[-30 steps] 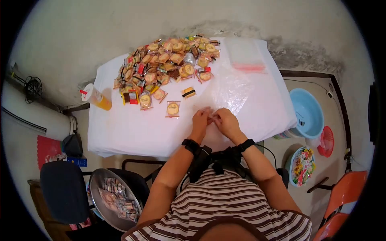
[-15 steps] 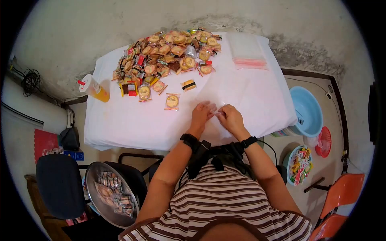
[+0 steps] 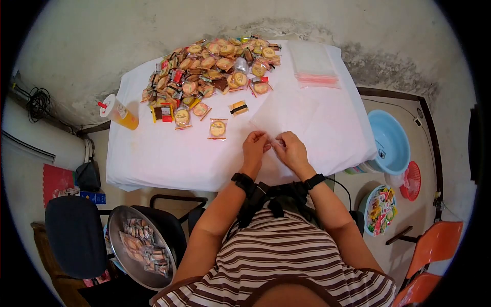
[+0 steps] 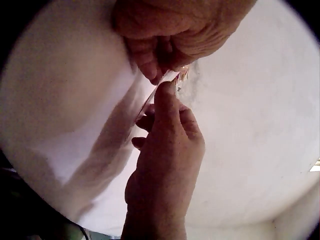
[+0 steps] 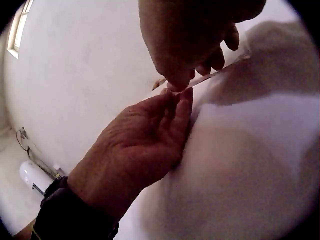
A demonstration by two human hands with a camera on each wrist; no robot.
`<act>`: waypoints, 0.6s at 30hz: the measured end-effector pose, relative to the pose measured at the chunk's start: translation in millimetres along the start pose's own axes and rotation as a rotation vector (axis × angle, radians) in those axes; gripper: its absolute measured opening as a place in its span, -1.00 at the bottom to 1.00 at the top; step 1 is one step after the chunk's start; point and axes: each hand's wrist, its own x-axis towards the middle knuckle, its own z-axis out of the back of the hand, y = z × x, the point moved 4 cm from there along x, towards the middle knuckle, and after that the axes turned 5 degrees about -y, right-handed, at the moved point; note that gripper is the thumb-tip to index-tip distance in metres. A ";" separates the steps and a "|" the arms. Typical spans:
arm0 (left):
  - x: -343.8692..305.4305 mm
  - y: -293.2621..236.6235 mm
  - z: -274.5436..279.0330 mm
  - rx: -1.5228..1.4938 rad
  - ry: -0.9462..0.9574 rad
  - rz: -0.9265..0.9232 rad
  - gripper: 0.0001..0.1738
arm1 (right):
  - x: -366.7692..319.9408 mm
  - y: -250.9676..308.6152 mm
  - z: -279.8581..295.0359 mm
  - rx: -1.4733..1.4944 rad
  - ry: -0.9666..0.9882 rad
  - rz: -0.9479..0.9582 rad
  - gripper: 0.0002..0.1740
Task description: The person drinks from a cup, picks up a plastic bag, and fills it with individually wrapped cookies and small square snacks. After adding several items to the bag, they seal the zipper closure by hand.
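Both hands meet over the white-covered table near its front edge, at the edge of a clear plastic bag (image 3: 286, 110) that stretches away from them, faint against the cloth. My left hand (image 3: 254, 151) pinches this edge between thumb and fingers. Opposite it, the right hand (image 3: 292, 152) pinches the same edge close by, fingertips almost meeting the left ones. In the left wrist view the thin bag edge (image 4: 145, 106) runs between the two hands. A wrapped round cookie (image 3: 218, 129) and a wrapped cracker with a dark band (image 3: 238, 108) lie beyond the left hand.
A large heap of wrapped cookies (image 3: 207, 71) covers the back left. A stack of clear bags (image 3: 315, 64) lies at back right. An orange drink cup (image 3: 123, 115) stands at the left edge. Beside the person is a metal basin (image 3: 120, 256); blue basins (image 3: 399, 140) stand right.
The bag, shiny and crinkled a second ago, now lies flatter and fainter. My left fingers, more spread half a second ago, have closed on its edge; the right hand has moved slightly left.
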 end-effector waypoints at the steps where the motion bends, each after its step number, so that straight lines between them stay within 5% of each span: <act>1: 0.8 0.6 0.0 0.006 0.010 -0.002 -0.83 | 1.1 2.5 0.5 0.021 -0.024 0.043 -0.88; 12: -2.6 1.0 0.7 0.028 0.042 -0.044 -0.88 | 7.6 -7.1 -3.7 0.101 -0.018 0.012 -0.94; 18: -5.1 1.0 2.2 0.059 0.026 -0.070 -0.87 | 12.6 4.1 14.4 0.059 -0.203 0.044 -0.92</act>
